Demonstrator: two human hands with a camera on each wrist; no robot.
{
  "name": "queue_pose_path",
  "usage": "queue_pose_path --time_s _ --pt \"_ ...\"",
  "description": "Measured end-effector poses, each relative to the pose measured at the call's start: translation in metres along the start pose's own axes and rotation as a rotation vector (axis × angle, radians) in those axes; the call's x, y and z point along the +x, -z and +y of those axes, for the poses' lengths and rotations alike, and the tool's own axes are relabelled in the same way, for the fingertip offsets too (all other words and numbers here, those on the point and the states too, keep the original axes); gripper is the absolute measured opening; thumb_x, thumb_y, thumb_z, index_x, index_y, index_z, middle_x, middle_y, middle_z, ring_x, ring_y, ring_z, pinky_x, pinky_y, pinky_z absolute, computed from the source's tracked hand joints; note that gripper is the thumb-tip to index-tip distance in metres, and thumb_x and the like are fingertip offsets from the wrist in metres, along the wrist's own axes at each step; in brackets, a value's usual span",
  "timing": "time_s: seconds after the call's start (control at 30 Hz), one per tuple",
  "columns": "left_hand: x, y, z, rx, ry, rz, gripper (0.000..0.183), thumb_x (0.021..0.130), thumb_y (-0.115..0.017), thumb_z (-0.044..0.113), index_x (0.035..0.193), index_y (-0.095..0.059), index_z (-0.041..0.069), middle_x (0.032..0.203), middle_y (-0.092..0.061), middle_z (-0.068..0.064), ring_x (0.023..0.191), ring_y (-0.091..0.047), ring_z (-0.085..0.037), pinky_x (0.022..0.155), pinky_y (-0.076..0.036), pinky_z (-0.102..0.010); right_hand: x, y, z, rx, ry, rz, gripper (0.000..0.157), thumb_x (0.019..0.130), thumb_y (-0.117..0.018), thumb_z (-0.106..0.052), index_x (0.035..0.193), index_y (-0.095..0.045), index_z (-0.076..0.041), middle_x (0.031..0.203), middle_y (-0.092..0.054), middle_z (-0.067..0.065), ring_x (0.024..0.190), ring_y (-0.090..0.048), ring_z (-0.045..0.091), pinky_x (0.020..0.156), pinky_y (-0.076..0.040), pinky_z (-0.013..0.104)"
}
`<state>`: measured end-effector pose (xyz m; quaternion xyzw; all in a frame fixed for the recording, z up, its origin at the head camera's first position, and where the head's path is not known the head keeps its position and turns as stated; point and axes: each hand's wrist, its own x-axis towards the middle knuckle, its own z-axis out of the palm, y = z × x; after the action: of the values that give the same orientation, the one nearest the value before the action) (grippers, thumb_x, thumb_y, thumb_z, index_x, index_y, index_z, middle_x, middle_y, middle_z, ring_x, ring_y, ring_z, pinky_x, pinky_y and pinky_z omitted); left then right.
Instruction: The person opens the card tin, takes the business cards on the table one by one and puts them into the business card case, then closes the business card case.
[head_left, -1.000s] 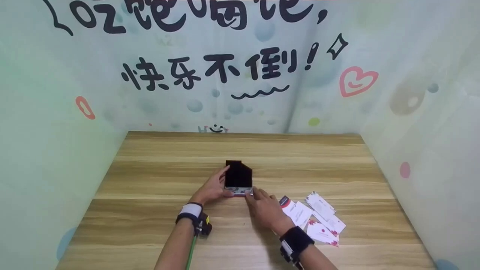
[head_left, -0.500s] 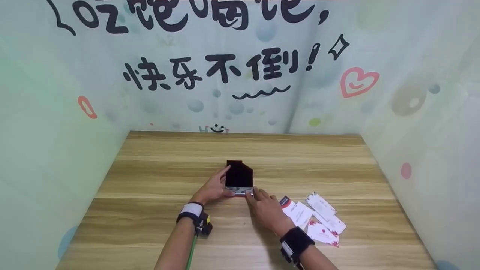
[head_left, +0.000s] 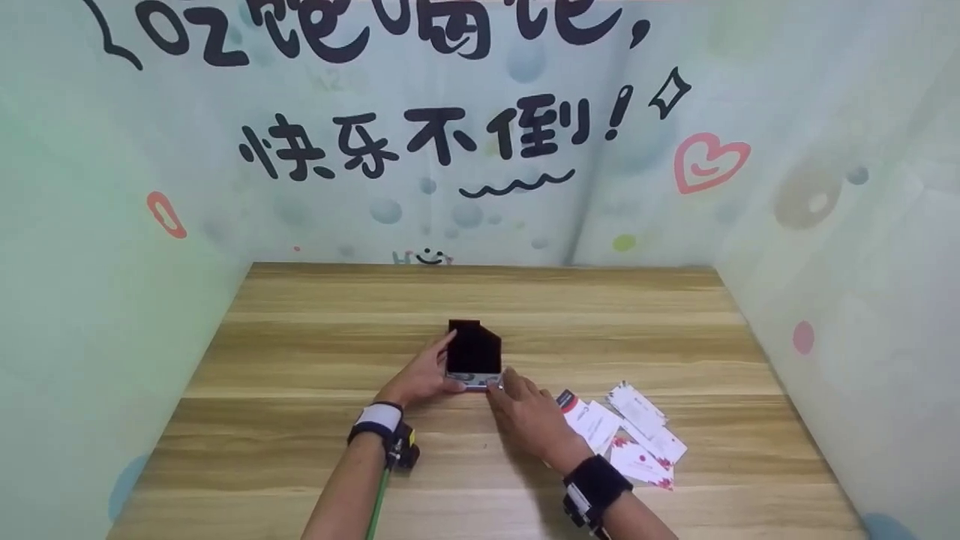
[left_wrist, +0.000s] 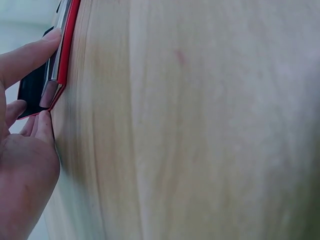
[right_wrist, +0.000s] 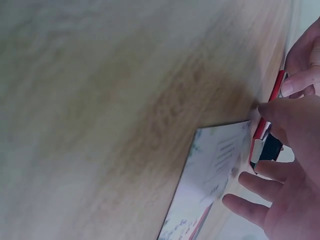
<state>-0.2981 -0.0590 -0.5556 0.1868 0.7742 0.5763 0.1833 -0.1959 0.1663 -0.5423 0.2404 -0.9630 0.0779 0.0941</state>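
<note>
- Green cable (head_left: 379,502), thin, running along the left forearm; black fabric band (head_left: 600,480) strapped on the right wrist.
- Black-and-white strap (head_left: 379,416) on the left wrist, small black camera (head_left: 406,448) mounted at its inner side.
- White paper card with pink floral print (head_left: 641,461), flat, right of the right hand. White card with dark-and-red corner (head_left: 592,424) just beside that hand; white speckle-edged card (head_left: 637,403) a bit farther out.
- Right hand (head_left: 536,424): thumb at the front right corner of the case, other fingers extended and spread in the right wrist view. Can't tell if thumb and index pinch anything.
- Left hand (head_left: 424,379): clamped on the left end of the case, thumb on the front edge, fingers round the side.
- Small red case with black angled-corner panel (head_left: 475,351), mid-table between both hands, panel at the far side. Silver-grey insert (head_left: 475,379) along its near edge.
- Wood-grain tabletop (head_left: 225,450) under it all.
- Pale printed fabric backdrop (head_left: 330,217) behind, black Chinese lettering.
</note>
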Motion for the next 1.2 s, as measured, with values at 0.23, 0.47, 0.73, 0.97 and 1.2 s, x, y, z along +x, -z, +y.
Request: queue_pose_path --time_s 0.23,0.47,0.73,0.97,1.2 --pt "0.0 0.0 -0.001 -0.013 0.004 -0.011 0.105 0.075 -0.077 -0.008 0.159 -0.014 -0.001 0.165 -0.004 -0.03 0.152 -0.013 -0.045 0.125 -0.021 -0.05 -0.013 0.004 -0.002 0.01 -0.062 0.061 0.052 0.09 -0.072 -0.028 0.135 -0.059 -0.005 0.144 -0.053 0.024 0.125 -0.058 0.041 0.091 -0.056 0.055" --pt "-0.001 0.001 -0.003 0.031 0.014 -0.001 0.107 0.075 -0.079 -0.003 0.159 -0.014 0.0 0.165 -0.006 -0.031 0.152 -0.017 -0.046 0.124 -0.023 -0.05 -0.029 0.007 -0.009 0.049 -0.209 0.186 0.049 0.079 -0.08 -0.026 0.119 -0.066 -0.002 0.123 -0.064 0.023 0.107 -0.065 0.038 0.082 -0.057 0.052" --pt "0.0 -0.002 -0.002 0.076 0.039 0.018 0.105 0.076 -0.079 -0.001 0.16 -0.016 0.003 0.166 -0.011 -0.027 0.153 -0.021 -0.04 0.125 -0.025 -0.046 -0.039 0.013 -0.004 0.019 -0.375 0.164 0.054 0.075 -0.084 -0.032 0.119 -0.068 -0.004 0.119 -0.063 0.022 0.104 -0.064 0.039 0.075 -0.056 0.053" --pt "0.0 -0.003 0.001 0.094 0.05 0.031 0.103 0.078 -0.078 -0.001 0.161 -0.017 0.007 0.166 -0.014 -0.024 0.152 -0.024 -0.037 0.124 -0.026 -0.045 -0.051 0.013 0.006 0.0 -0.41 0.132 0.064 0.074 -0.086 -0.04 0.122 -0.066 -0.001 0.122 -0.063 0.024 0.101 -0.065 0.04 0.076 -0.056 0.054" --pt "-0.001 -0.003 0.0 0.071 0.04 0.021 0.103 0.079 -0.077 -0.003 0.16 -0.015 0.004 0.166 -0.012 -0.025 0.153 -0.021 -0.038 0.125 -0.024 -0.045 -0.061 0.013 0.019 0.043 -0.499 0.106 0.079 0.07 -0.086 -0.049 0.125 -0.061 0.002 0.121 -0.063 0.025 0.108 -0.063 0.041 0.084 -0.053 0.058"
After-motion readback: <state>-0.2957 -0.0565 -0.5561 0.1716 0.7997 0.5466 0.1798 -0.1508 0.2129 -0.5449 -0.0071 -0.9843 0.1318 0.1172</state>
